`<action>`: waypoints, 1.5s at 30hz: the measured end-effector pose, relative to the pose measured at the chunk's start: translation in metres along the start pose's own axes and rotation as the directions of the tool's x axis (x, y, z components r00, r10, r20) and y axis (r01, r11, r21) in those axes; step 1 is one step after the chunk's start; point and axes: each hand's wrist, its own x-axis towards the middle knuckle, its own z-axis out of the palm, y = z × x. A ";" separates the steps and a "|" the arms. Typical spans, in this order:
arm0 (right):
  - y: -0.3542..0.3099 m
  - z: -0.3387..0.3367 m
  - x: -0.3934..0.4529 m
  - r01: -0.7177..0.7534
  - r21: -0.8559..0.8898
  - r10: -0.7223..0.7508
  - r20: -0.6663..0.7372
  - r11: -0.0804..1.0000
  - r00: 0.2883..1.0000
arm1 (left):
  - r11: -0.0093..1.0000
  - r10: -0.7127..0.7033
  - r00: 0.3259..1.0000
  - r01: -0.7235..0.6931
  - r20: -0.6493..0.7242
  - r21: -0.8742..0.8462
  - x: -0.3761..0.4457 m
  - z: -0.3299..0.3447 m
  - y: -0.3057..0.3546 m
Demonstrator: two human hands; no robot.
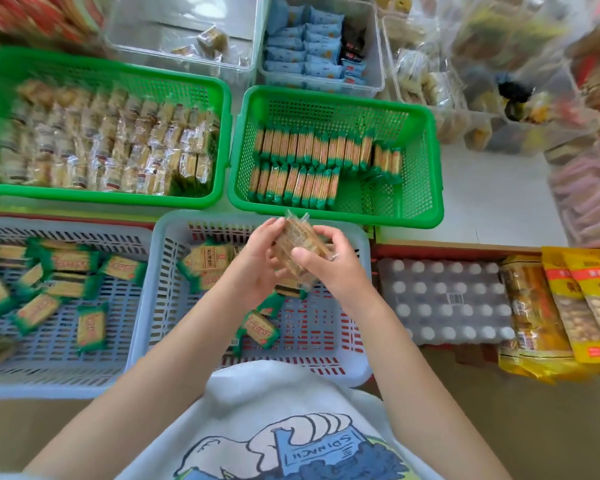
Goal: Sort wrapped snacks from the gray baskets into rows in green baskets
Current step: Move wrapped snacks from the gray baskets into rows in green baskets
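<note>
Shop shelves and a pale counter point(492, 202) full of packed snacks make the background. Both hands meet above the right gray basket point(174, 271). The left hand point(260, 261) and the right hand point(329, 265) grasp together a small stack of wrapped snacks point(298, 237), fingers curled around it from both sides, the stack tilted and lifted just above the basket's far rim. Under the hands, some loose green-edged packets point(258, 329) lie scattered on the basket floor. Beside it, on the left, a 2nd gray basket point(66, 372) holds more of such packets, lying in no order. Behind the hands stands the right green basket point(426, 174), with 2 rows of packets standing on edge; the back row is longer than the front row. The left green basket point(104, 199) is almost full with rows of clear-wrapped snacks, blurred. Further back are clear tubs point(257, 36), 1 with blue packets. At right lies a tray of white-capped bottles point(444, 303) and yellow bags point(575, 306).
</note>
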 end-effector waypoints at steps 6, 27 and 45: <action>-0.014 0.030 0.004 -0.047 0.110 0.037 0.089 0.993 0.995 | 0.962 -0.034 0.986 -0.012 0.164 0.274 -0.015 -0.058 0.036; -0.094 0.220 0.075 -0.146 0.063 0.141 0.078 0.987 0.987 | 0.995 -0.038 0.991 0.027 0.124 0.093 -0.010 -0.193 0.160; -0.103 0.218 0.123 -0.079 -0.232 0.103 0.090 0.970 0.991 | 0.979 -0.050 0.994 0.067 0.094 -0.193 -0.003 -0.252 0.164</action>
